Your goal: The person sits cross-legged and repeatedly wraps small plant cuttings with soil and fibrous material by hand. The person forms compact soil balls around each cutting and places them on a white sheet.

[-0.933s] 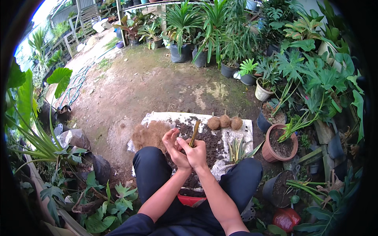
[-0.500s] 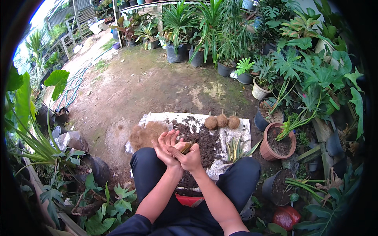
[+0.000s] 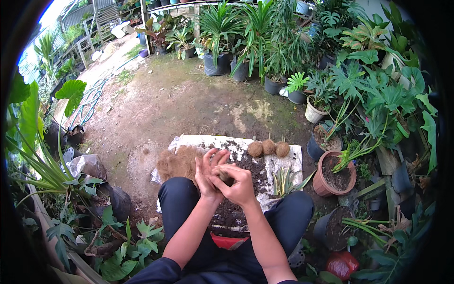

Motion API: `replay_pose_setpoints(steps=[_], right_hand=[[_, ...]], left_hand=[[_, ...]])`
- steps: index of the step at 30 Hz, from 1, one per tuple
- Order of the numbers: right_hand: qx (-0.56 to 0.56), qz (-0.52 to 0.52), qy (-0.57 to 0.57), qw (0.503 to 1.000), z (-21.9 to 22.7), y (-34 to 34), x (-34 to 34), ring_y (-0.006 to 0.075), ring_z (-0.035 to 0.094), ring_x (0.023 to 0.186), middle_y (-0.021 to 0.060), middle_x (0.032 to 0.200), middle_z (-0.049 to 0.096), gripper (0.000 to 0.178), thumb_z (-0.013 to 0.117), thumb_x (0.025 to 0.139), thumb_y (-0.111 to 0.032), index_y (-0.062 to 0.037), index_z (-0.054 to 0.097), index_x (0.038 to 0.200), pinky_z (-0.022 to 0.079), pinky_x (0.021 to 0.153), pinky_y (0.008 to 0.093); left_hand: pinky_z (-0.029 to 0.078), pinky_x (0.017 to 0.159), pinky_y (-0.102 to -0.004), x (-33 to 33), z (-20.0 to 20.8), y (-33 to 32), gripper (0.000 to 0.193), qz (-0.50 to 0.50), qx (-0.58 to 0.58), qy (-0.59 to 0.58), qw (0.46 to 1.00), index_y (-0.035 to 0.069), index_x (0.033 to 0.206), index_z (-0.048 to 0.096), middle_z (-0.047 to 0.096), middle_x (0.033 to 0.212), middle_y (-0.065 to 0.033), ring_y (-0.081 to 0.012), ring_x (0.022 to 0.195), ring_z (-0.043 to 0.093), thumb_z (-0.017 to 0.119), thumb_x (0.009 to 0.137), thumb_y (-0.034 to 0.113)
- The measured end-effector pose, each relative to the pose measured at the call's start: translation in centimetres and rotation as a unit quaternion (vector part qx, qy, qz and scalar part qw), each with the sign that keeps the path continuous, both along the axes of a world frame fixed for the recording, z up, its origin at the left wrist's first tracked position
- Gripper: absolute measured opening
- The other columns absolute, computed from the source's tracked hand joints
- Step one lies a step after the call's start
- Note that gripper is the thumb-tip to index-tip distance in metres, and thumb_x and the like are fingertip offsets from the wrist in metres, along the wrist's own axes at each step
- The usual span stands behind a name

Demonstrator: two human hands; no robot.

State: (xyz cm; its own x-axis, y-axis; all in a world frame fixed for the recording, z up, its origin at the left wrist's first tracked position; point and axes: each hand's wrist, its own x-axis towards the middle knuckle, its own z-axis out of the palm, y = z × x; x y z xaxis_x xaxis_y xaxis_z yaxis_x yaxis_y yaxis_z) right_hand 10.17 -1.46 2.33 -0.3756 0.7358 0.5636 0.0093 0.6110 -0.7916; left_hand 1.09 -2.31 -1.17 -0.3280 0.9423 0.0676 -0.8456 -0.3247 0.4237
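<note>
In front of my knees, my right hand curls around a small brownish clump, most of it hidden by the fingers. My left hand is open, its fingers stretched up and its palm against the clump and the right fingertips. Below them a white sheet carries loose dark soil. A heap of brown fibre lies at its left side. Three round fibre-covered balls sit in a row at the far right edge. Cut striped leaves lie near my right knee.
A terracotta pot and a dark pot stand to the right. Potted plants line the back. A coiled hose lies at the far left, with a plastic bag nearer. Something red shows between my legs.
My right hand has turned and lifted a little, with the clump now further inside its fingers. My left fingers have straightened and moved slightly right. The view has shifted slightly.
</note>
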Motion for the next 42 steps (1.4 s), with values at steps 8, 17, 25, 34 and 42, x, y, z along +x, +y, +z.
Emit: replay_pose_setpoints(steps=[8,17,25,34,42], right_hand=[[-0.073,-0.025,0.075,0.994,-3.8,-0.5,-2.1,0.0164,0.066,0.056,0.0094,0.062,0.068,0.018,0.073,0.08,-0.01,-0.0001,0.068,0.065,0.049,0.056,0.0284],[-0.265,-0.054,0.179,0.946,-2.0,-0.2,-2.1,0.0096,0.06,0.058,0.0037,0.064,0.066,0.027,0.068,0.089,-0.019,-0.0005,0.067,0.068,0.046,0.054,0.0278],[-0.006,0.061,0.083,0.995,-0.6,-0.4,-0.2,0.0157,0.068,0.079,0.0112,0.086,0.072,0.012,0.074,0.081,-0.013,-0.0017,0.073,0.085,0.051,0.072,0.0292],[-0.208,-0.033,0.13,0.969,-2.9,-1.3,-2.2,0.011,0.066,0.07,0.0073,0.076,0.072,0.016,0.072,0.084,-0.014,0.0017,0.07,0.081,0.05,0.063,0.0273],[0.007,-0.03,-0.001,1.0,-1.5,0.1,-0.8,0.0254,0.072,0.087,0.0134,0.09,0.072,0.028,0.076,0.081,-0.023,0.002,0.071,0.091,0.055,0.075,0.0331]], left_hand=[[0.05,0.088,-0.0533,0.0,-4.0,0.1,0.056,0.115,-0.072,-0.049,0.99,0.007,0.116,0.049,0.058,0.118,-0.0214,-0.038,0.114,0.056,0.042,0.096,0.059],[0.046,0.1,-0.0472,1.0,-2.4,0.5,0.052,0.101,-0.04,-0.028,0.994,0.005,0.118,0.047,0.057,0.118,-0.0204,-0.0338,0.119,0.054,0.043,0.098,0.053],[0.046,0.097,-0.0548,0.9,-2.1,-0.2,0.054,-0.042,0.012,-0.091,0.995,0.006,0.12,0.046,0.055,0.123,-0.0191,-0.0366,0.122,0.051,0.038,0.098,0.055],[0.051,0.093,-0.0485,0.5,-4.4,0.5,0.052,0.138,-0.135,-0.057,0.98,0.004,0.106,0.047,0.058,0.106,-0.0215,-0.039,0.106,0.06,0.022,0.104,0.05],[0.046,0.099,-0.0507,0.3,-2.1,0.0,0.059,0.005,-0.031,-0.047,0.998,0.004,0.124,0.047,0.055,0.127,-0.0211,-0.0354,0.12,0.054,0.039,0.097,0.056]])
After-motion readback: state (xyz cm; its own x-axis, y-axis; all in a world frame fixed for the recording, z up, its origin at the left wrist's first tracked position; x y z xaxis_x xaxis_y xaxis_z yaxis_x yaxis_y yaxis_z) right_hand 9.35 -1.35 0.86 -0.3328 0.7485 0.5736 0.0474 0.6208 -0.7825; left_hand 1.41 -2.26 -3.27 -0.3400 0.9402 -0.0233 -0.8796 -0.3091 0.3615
